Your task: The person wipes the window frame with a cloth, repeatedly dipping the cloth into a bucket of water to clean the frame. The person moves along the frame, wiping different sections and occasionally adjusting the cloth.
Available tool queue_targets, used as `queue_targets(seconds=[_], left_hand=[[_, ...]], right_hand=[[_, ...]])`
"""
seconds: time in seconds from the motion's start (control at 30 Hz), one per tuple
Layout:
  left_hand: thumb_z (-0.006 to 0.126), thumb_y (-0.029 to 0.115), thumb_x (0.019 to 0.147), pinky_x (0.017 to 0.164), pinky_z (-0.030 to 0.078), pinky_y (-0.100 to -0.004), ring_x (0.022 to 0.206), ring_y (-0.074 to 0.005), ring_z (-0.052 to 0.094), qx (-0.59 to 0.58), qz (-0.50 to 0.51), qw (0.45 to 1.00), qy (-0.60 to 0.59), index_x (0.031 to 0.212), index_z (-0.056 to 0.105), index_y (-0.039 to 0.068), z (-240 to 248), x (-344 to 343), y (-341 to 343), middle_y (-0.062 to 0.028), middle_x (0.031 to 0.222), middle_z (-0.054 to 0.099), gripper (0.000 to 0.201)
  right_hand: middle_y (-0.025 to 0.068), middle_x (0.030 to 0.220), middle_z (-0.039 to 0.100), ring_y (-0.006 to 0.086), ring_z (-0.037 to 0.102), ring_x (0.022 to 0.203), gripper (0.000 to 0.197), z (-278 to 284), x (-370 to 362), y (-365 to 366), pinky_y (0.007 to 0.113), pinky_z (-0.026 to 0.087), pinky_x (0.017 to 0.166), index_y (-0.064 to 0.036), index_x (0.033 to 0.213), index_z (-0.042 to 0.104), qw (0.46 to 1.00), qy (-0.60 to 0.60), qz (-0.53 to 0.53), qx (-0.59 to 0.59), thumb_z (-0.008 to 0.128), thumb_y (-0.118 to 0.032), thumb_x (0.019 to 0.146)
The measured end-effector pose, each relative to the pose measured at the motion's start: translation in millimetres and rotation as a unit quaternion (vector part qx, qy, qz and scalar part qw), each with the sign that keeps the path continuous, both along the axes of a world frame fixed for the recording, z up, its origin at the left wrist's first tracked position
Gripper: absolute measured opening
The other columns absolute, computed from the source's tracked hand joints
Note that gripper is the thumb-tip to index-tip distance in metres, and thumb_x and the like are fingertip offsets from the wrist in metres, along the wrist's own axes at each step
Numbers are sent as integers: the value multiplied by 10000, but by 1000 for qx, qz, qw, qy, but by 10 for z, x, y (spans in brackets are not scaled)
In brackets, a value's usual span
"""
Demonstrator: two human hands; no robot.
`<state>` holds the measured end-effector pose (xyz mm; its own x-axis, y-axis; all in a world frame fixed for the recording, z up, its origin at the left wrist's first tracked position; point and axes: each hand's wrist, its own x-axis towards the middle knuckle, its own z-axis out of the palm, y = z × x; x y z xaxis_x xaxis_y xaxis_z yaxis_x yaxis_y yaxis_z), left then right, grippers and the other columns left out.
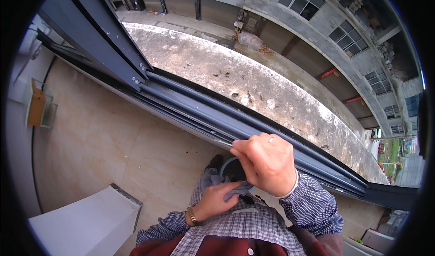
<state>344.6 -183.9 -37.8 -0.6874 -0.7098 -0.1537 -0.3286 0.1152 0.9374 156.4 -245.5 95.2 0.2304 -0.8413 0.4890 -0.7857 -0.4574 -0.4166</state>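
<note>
My right hand point(268, 164), with a ring on one finger, is closed over the inner side of a dark grey sliding-window track point(204, 112). From its fingertips a thin, pale, narrow-tipped tool point(224, 142) points left along the inner rail; most of it is hidden in the fist, so its kind does not show. Close to my body, my left hand point(216, 199), wearing a gold-coloured watch, is closed on a crumpled grey cloth point(240, 189). Below both hands stands a bucket point(223, 168) with a light blue rim, partly covered by the cloth and my right hand.
A dark window frame post point(104, 34) rises at the left end of the track. Outside lies a stained concrete ledge point(253, 92), facing a grey building. Indoors, a white box-like piece point(86, 219) stands on the tiled floor point(113, 133) at lower left, with a wooden object point(36, 102) beyond.
</note>
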Motion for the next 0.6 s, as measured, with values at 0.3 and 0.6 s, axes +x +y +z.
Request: queue_targets(seconds=[0.3, 0.6], left_hand=[[664, 239, 841, 776, 569, -376, 903, -315, 697, -3, 17, 1000, 13, 1251, 648, 153, -56, 32, -5, -141, 1043, 707, 419], [677, 211, 828, 789, 572, -374, 930, -319, 696, 5, 48, 999, 17, 1242, 658, 153, -62, 55, -30, -147, 1066, 705, 419]], right_hand=[[18, 626, 447, 180, 518, 561, 153, 29, -57, -19, 323, 416, 504, -112, 747, 509, 992, 107, -39, 48, 623, -74, 654], [-2, 632, 444, 148, 516, 567, 173, 210, 45, 184, 302, 404, 493, -121, 748, 532, 984, 160, -73, 43, 644, -81, 622]])
